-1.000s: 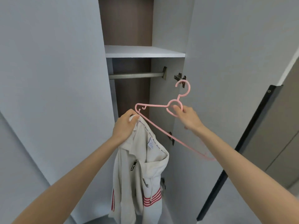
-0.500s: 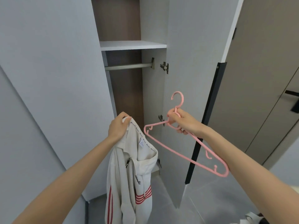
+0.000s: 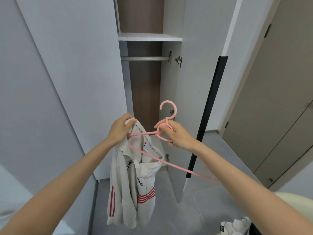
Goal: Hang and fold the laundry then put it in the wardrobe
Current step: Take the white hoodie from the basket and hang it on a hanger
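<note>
Left hand (image 3: 118, 131): fingers bunched tight on the collar of the white jacket (image 3: 132, 184), holding it up before the open wardrobe (image 3: 76, 65).
Right hand (image 3: 179, 138): curled round the neck of the pink hanger (image 3: 147, 133), just under its hook.
Hanger: tilted, one end tucked in at the collar by the left hand, the other sloping down to the right.
Jacket: hangs limp above the floor (image 3: 194, 209), red stripes showing.
Rail (image 3: 145, 58): runs just beneath the shelf (image 3: 149, 37), well above both hands.
</note>
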Demonstrator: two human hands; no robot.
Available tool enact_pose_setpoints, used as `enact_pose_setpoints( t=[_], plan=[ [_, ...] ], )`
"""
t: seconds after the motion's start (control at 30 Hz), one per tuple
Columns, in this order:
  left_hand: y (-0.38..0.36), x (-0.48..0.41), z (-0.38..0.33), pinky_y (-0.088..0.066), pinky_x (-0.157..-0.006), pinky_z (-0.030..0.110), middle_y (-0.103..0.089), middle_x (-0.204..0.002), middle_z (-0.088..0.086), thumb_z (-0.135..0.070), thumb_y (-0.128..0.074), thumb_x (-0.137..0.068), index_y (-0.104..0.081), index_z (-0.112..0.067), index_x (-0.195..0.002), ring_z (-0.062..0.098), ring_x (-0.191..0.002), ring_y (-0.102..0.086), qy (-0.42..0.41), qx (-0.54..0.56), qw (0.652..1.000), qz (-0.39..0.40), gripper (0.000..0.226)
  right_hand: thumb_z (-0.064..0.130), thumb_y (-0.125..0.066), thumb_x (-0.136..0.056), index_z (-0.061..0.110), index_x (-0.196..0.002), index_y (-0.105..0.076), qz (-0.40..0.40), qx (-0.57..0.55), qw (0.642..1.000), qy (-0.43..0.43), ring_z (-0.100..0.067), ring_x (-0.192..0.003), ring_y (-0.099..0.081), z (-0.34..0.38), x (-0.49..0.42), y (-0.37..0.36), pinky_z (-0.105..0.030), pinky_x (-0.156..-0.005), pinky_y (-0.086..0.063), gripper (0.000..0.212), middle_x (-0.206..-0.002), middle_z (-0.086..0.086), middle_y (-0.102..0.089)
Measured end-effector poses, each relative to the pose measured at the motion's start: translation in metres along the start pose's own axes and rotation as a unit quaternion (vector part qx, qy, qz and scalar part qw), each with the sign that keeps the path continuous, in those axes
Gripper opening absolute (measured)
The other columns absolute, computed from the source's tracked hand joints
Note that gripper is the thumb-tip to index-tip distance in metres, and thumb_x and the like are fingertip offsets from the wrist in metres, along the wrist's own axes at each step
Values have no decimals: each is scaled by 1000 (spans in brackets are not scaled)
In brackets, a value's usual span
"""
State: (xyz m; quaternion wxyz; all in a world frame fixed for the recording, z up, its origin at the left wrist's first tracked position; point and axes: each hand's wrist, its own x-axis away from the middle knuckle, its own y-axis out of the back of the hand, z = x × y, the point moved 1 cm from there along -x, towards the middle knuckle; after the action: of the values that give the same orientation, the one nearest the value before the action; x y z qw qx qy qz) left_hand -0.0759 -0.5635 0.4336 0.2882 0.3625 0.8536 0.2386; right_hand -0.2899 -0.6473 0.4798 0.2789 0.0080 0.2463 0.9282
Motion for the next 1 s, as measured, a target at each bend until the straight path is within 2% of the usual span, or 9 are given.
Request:
enact_pose_setpoints(
  t=[0.13,0.23,0.37,0.53,0.63,0.73,0.8,0.9,1.0],
  plan=[
    [9,29,-28,-40,-73,27,-62,-87,-11,-26,-50,-95,-57,-24,-87,14,-85,-57,-20,-7,1000,-7,11,24,-35,-99,23,-96,-57,-30,83,995,35,-1,-62,-58,-14,2,-30,-37,-55,-49,22,-87,4,-68],
    [18,40,-53,-41,-77,24,-61,-87,-13,-24,-49,-96,-56,-22,-87,10,-86,-56,-34,22,999,-13,11,23,-35,-100,21,-94,-57,-93,36,995,17,0,-55,-54,-18,7,-50,-37,-63,-46,23,-84,4,-68],
    [39,48,-76,-38,-72,6,-60,-91,-9,-20,-51,-96,-56,-17,-90,-2,-82,-54,-42,87,995,-19,8,21,-40,-100,14,-92,-63,-139,-49,988,41,0,-81,-66,-11,6,-52,-36,-79,-51,25,-89,9,-68],
    [63,59,-84,-37,-67,6,-54,-83,-19,-24,-58,-92,-52,-20,-112,-9,-73,-52,-88,24,991,98,21,19,-46,-99,13,-89,-67,-166,-110,974,110,-1,-67,-62,15,6,-40,-9,-53,-38,24,-94,7,-68],
    [80,55,-83,-33,-79,17,-49,-95,-12,-52,-47,-91,-55,-28,-121,-3,-85,-41,-160,-122,977,69,39,15,-45,-99,16,-87,-67,-157,-112,969,154,2,-56,-58,34,5,-39,-6,-50,-39,25,-93,3,-67],
    [100,47,-78,-21,-91,26,-37,-106,-4,-62,-20,-89,-59,-36,-119,5,-98,-25,-215,-266,940,9,55,14,-44,-99,18,-88,-67,-160,-110,964,183,-1,-64,-62,50,1,-43,-8,-56,-42,26,-93,3,-67],
    [108,42,-77,-24,-95,28,-45,-105,-5,-63,-16,-89,-59,-29,-115,8,-100,-32,-255,-284,924,32,60,14,-44,-99,17,-90,-66,-172,-114,959,194,0,-61,-60,57,1,-49,-6,-53,-40,24,-93,3,-68],
    [117,36,-75,-36,-78,30,-57,-94,-5,-70,-16,-86,-54,-22,-110,15,-88,-49,-287,-309,904,67,66,14,-46,-99,16,-90,-67,-191,-118,951,211,-1,-56,-59,64,1,-57,-9,-51,-42,23,-92,5,-68],
    [122,34,-74,-29,-64,28,-53,-84,-8,-74,-21,-80,-54,-21,-99,14,-79,-49,-260,-328,908,19,65,20,-57,-94,15,-91,-68,-257,-111,940,195,-11,-58,-64,65,-8,-58,-29,-54,-52,12,-80,9,-71]
  ],
)
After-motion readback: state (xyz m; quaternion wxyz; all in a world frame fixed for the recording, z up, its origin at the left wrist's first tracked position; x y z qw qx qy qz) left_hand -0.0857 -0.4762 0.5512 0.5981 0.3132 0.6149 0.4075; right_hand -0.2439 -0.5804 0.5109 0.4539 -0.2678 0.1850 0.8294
